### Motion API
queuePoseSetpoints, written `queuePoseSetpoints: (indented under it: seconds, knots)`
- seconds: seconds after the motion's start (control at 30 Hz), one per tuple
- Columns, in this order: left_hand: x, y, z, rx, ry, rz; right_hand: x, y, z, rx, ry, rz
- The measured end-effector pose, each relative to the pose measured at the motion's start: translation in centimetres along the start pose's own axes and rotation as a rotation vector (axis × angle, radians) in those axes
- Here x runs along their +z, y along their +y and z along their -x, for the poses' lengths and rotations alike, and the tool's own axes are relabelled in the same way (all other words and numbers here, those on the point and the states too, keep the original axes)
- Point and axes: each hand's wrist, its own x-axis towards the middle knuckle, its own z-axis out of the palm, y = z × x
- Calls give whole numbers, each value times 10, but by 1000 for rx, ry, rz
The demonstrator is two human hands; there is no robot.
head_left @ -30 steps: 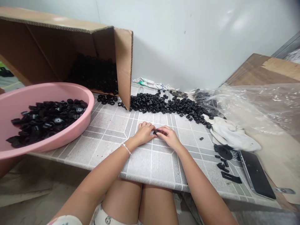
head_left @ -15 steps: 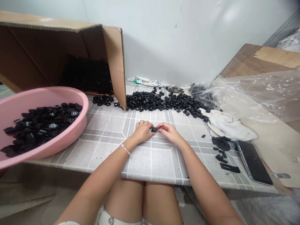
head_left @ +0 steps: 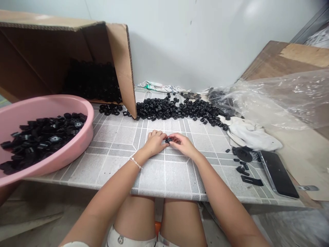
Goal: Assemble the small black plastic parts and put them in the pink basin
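Note:
A small round black plastic part (head_left: 168,140) is pinched between my two hands, just above the checked tabletop. My left hand (head_left: 155,143) grips its left side between thumb and fingers. From the right, the thumb and fingertips of my right hand (head_left: 183,144) close on the same part. Fingers cover some of it, so its full shape does not show. Beyond my hands lies a long heap of small black ring-like parts (head_left: 160,109). At the left, a pink basin (head_left: 90,127) holds many more black parts, a few with silvery centres.
A cardboard box (head_left: 120,51) lies on its side behind the basin, with black parts inside. To the right are a white cloth (head_left: 253,135), a phone (head_left: 279,175), several loose black pieces (head_left: 243,154) and clear plastic sheeting (head_left: 288,99). The table's front edge (head_left: 169,195) runs above my lap.
My right hand has moved slightly left, its fingers closing further over the round part. My left hand keeps its hold. The whole view has shifted a little, and my knees are further apart.

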Motion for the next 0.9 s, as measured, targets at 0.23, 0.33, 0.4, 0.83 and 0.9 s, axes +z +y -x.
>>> queuePoseSetpoints:
  seconds: [0.23,0.33,0.4,0.83,0.9]
  knots:
    - [0,2,0,-30,-6,25,4,-4,1,-73,53,137]
    - [1,1,-1,-46,-8,44,8,-1,0,-101,58,162]
    - [1,0,-2,-50,-6,52,11,2,-2,-75,75,172]
    - [-5,4,-1,-33,-19,41,-12,-8,3,126,-53,-65]
    - [-5,4,-2,-33,-16,40,-13,-7,3,120,-51,-50]
